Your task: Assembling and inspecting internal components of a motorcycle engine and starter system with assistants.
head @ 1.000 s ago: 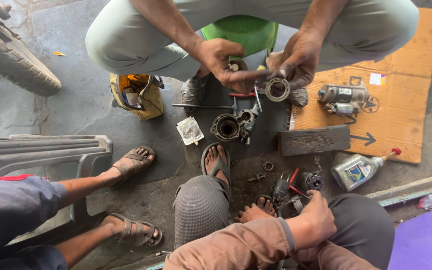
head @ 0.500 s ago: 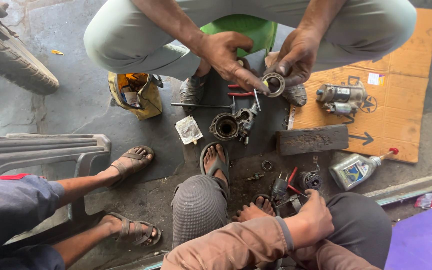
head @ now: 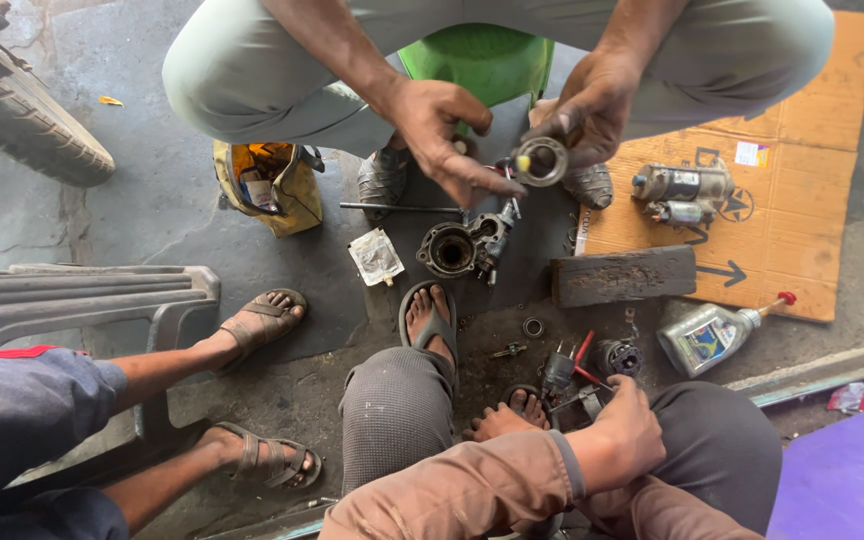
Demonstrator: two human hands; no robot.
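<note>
One of our hands shows: the left hand (head: 632,435) rests on our knee, fingers curled; we cannot tell if it holds anything. Right hand out of sight. Pliers (head: 570,368) lie on the floor just beside it. Opposite, a co-worker holds a ring (head: 540,160).

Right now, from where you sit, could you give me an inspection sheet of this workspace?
Surface: stained concrete floor, with a cardboard sheet at the right.
Job's things: red-handled pliers and a round dark motor part lie nearest the left hand; a co-worker opposite holds a metal ring part above a motor housing.
Clutter: starter motor, wood block, oil bottle, yellow bag, small packet.
Hands: left hand curled on the knee, grip unclear; right hand not in view.
Cables: nothing seen.
Surroundings: tyre, green stool, another person's sandalled foot.
</note>
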